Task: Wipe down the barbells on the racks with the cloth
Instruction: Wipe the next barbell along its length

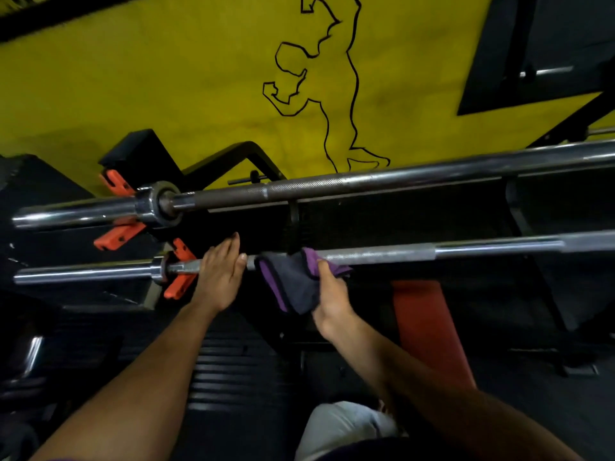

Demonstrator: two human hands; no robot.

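Near barbell (382, 253) lying across rack, left hand (219, 277) resting on its shaft with fingers straight, right hand (332, 301) gripping purple-grey cloth (293, 281) against shaft just right of left hand, far barbell (332, 183) parallel beyond

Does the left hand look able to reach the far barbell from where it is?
Probably yes. The left hand rests on the near barbell, and only open space shows between it and the far barbell.
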